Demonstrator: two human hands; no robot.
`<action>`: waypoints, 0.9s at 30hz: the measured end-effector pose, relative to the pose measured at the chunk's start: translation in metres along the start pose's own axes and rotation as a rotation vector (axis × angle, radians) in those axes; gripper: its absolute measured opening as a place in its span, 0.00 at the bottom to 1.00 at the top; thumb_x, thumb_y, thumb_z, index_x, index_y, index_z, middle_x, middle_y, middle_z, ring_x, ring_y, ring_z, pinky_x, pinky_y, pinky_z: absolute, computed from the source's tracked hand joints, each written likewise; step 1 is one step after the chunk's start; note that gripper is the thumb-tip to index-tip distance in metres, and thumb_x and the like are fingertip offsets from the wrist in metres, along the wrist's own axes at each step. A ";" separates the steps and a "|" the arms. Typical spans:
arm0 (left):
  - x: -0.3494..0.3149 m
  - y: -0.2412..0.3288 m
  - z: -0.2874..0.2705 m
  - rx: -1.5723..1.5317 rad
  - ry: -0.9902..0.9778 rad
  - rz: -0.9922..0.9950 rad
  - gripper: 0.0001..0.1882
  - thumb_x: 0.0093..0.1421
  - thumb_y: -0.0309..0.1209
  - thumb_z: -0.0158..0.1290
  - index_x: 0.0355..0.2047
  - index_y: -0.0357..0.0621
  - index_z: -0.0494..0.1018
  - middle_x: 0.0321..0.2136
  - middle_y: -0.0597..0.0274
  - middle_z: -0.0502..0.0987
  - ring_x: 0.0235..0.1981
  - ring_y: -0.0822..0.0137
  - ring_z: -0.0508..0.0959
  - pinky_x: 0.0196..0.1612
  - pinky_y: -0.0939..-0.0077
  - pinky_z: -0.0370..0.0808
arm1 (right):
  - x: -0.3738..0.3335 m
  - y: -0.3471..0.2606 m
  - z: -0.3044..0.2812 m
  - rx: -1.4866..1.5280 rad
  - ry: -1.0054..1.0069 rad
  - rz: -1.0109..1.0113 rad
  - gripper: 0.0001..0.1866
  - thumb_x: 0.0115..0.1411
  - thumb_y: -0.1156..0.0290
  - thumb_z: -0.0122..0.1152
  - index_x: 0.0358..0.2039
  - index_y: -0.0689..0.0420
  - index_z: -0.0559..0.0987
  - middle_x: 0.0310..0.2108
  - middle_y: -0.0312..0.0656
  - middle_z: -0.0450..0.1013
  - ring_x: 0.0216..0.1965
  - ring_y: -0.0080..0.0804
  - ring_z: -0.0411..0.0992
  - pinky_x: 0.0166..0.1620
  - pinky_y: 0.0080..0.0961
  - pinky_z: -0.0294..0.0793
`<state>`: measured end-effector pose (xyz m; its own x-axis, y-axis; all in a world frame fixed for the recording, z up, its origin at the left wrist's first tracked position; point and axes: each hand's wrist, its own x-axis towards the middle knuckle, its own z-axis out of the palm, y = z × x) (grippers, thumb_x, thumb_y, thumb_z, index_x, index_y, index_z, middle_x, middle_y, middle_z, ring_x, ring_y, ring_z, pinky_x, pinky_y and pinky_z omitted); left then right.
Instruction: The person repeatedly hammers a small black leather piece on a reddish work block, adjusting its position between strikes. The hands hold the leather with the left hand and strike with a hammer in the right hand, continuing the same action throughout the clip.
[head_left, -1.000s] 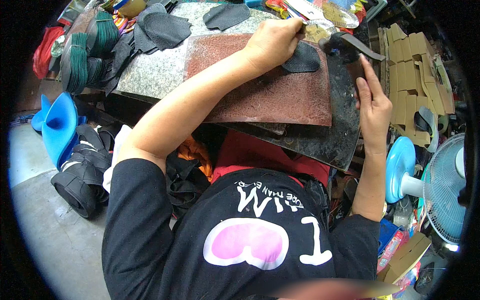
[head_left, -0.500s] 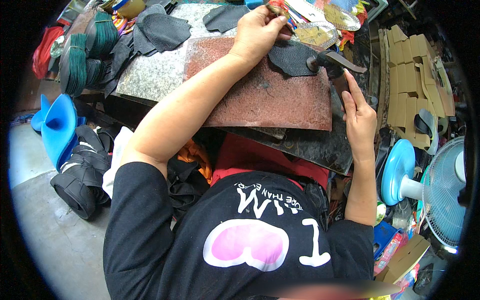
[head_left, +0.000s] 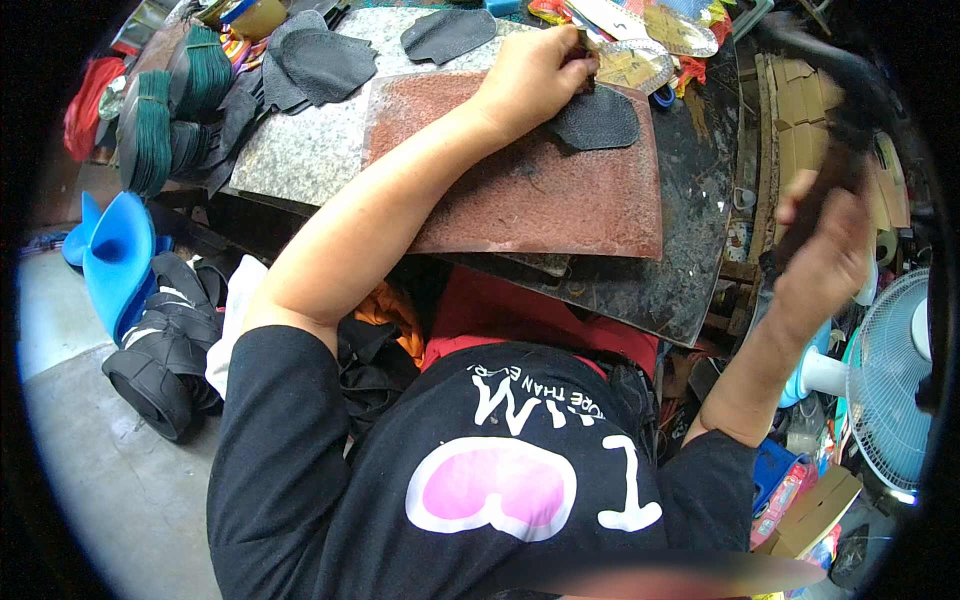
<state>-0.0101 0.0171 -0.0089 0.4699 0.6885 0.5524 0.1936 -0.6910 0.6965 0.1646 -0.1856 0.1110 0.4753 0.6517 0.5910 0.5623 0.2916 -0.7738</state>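
Observation:
My right hand [head_left: 830, 240] is wrapped round the handle of a hammer [head_left: 850, 100], raised off to the right of the bench and smeared by motion. My left hand [head_left: 535, 75] is closed at the far edge of a reddish-brown mat [head_left: 540, 200]. Its thumb and fingers grip a small dark, brownish thing [head_left: 583, 50], mostly hidden by the fingers, at the far edge of a black leather piece [head_left: 600, 120] lying flat on the mat.
More black leather pieces [head_left: 320, 60] and a single one [head_left: 448, 36] lie on the grey stone slab [head_left: 310, 150]. Bundles of green-edged strips [head_left: 150, 130] stand at the left. Clear patterned pieces [head_left: 635, 65] lie beyond my left hand. A fan [head_left: 890, 380] stands at the right.
The hammer has swung up and right, away from the leather, with my right hand. My left hand has shifted slightly right and nearer, and the leather piece has turned a little.

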 end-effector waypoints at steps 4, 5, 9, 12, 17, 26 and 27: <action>0.002 0.016 0.004 0.252 -0.045 0.276 0.08 0.61 0.30 0.55 0.37 0.39 0.73 0.29 0.44 0.78 0.32 0.45 0.80 0.35 0.58 0.77 | 0.004 -0.004 0.018 0.163 -0.049 -0.202 0.20 0.72 0.55 0.47 0.48 0.60 0.74 0.25 0.42 0.73 0.22 0.22 0.67 0.26 0.18 0.67; 0.002 0.019 0.006 0.261 -0.046 0.284 0.07 0.60 0.29 0.54 0.37 0.39 0.73 0.28 0.44 0.78 0.32 0.45 0.80 0.35 0.57 0.78 | -0.003 0.007 0.027 0.114 -0.160 -0.155 0.20 0.71 0.60 0.51 0.57 0.57 0.75 0.26 0.41 0.73 0.23 0.18 0.66 0.26 0.17 0.67; 0.000 0.022 0.007 0.226 0.010 0.250 0.07 0.59 0.28 0.53 0.37 0.39 0.73 0.27 0.43 0.78 0.32 0.44 0.80 0.36 0.54 0.78 | -0.023 0.056 0.012 -0.230 -0.322 0.140 0.21 0.69 0.64 0.56 0.62 0.44 0.73 0.24 0.30 0.71 0.22 0.13 0.62 0.25 0.17 0.65; -0.002 0.013 0.005 0.175 0.040 0.162 0.08 0.58 0.28 0.56 0.37 0.37 0.73 0.27 0.42 0.78 0.33 0.42 0.80 0.36 0.55 0.78 | -0.036 0.076 0.006 -0.191 -0.405 0.185 0.22 0.68 0.62 0.57 0.62 0.44 0.73 0.22 0.33 0.69 0.21 0.14 0.61 0.24 0.18 0.65; 0.004 -0.007 0.009 -0.508 0.057 -0.353 0.08 0.64 0.27 0.54 0.39 0.32 0.74 0.27 0.56 0.82 0.27 0.71 0.84 0.29 0.77 0.82 | -0.041 0.070 0.016 -0.505 -0.444 0.117 0.20 0.67 0.62 0.57 0.60 0.38 0.74 0.39 0.51 0.79 0.39 0.43 0.80 0.38 0.34 0.76; 0.000 -0.005 0.009 -0.379 -0.001 -0.265 0.08 0.64 0.27 0.55 0.37 0.31 0.75 0.28 0.54 0.82 0.27 0.70 0.84 0.31 0.78 0.81 | -0.045 0.086 0.011 -0.349 -0.462 0.293 0.21 0.70 0.63 0.53 0.63 0.42 0.72 0.24 0.30 0.70 0.21 0.13 0.61 0.25 0.15 0.64; 0.000 -0.004 0.008 -0.375 0.002 -0.252 0.09 0.63 0.27 0.55 0.37 0.31 0.75 0.28 0.54 0.82 0.27 0.70 0.84 0.31 0.78 0.81 | -0.045 0.086 0.010 -0.284 -0.472 0.241 0.21 0.70 0.63 0.53 0.63 0.43 0.72 0.26 0.30 0.72 0.22 0.13 0.62 0.25 0.14 0.64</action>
<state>-0.0038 0.0181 -0.0157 0.4465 0.8255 0.3451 -0.0241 -0.3745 0.9269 0.1852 -0.1830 0.0158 0.2968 0.9357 0.1909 0.6657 -0.0594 -0.7439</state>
